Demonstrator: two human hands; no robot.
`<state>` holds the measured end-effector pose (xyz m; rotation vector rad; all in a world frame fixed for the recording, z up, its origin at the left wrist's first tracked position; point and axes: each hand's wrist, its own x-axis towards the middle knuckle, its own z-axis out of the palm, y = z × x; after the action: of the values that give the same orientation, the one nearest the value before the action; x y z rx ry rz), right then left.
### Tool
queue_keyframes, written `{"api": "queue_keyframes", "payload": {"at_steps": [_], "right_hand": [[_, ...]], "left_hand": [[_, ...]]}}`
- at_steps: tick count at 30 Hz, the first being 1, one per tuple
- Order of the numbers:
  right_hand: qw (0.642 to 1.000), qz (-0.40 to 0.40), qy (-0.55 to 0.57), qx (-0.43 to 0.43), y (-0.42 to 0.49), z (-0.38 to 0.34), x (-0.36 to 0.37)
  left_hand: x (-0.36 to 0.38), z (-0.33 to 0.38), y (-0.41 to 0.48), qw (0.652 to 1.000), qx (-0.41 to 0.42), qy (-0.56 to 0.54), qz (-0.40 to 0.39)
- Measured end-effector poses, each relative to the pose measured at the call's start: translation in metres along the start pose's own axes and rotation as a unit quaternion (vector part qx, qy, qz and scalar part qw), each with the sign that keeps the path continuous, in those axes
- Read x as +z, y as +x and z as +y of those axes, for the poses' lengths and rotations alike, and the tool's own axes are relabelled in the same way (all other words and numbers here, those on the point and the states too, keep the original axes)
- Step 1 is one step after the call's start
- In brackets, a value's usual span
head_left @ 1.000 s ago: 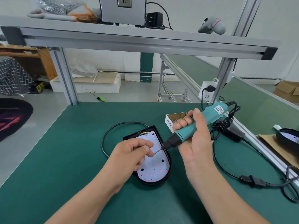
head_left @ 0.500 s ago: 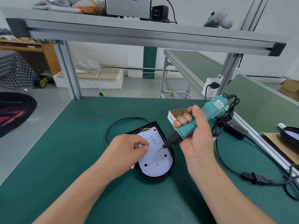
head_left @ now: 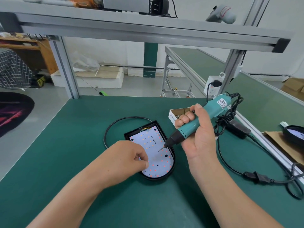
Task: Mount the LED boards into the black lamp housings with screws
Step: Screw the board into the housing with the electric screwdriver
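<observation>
— Housing (head_left: 173,159)?
— Mid-tabletop (head_left: 82,129), board (head_left: 156,155) inside; long axis runs away leftward, rounded end nearest.
— Hands?
— Right hand (head_left: 200,139) grips driver (head_left: 185,130), bit pointing down-left; left hand (head_left: 125,158) curled on board, hold unclear.

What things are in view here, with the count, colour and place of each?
table: 1, green, under everything
housing: 1, black, table centre
LED board: 1, white, inside housing
cable: 1, black, looped behind housing
screwdriver: 1, teal, in right hand, tip over LED board
screw box: 1, white, behind right hand
power cord: 1, black, on table, right
second lamp: 1, black, far right
left hand: 1, rests on LED board, fingers curled
right hand: 1, grips screwdriver
</observation>
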<state>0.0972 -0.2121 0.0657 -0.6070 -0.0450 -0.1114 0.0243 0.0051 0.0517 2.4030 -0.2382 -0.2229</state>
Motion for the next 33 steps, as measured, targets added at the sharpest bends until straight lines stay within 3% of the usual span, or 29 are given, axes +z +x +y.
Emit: {"api": "queue_keyframes", "payload": {"at_steps": [4,11,17,22,33], "right_hand": [[1.000,-0.007,0.002,0.002,-0.001,-0.001,0.000],[0.999,-0.034,-0.027,0.006,-0.006,0.003,0.005],[0.990,-0.088,-0.084,0.069,-0.019,0.018,0.012],[0.979,-0.103,-0.164,0.059,-0.028,0.034,0.014],[0.983,-0.091,-0.156,0.020,-0.031,0.034,0.016]], "left_hand": [[-0.004,-0.002,0.003,1.000,-0.006,-0.009,0.026],[-0.003,-0.006,0.005,1.000,-0.024,0.003,-0.004],[-0.004,-0.008,0.007,0.999,-0.034,-0.007,0.017],[-0.004,-0.008,0.009,0.999,-0.027,-0.018,0.023],[-0.002,-0.007,0.009,0.999,-0.026,-0.010,0.023]]}}
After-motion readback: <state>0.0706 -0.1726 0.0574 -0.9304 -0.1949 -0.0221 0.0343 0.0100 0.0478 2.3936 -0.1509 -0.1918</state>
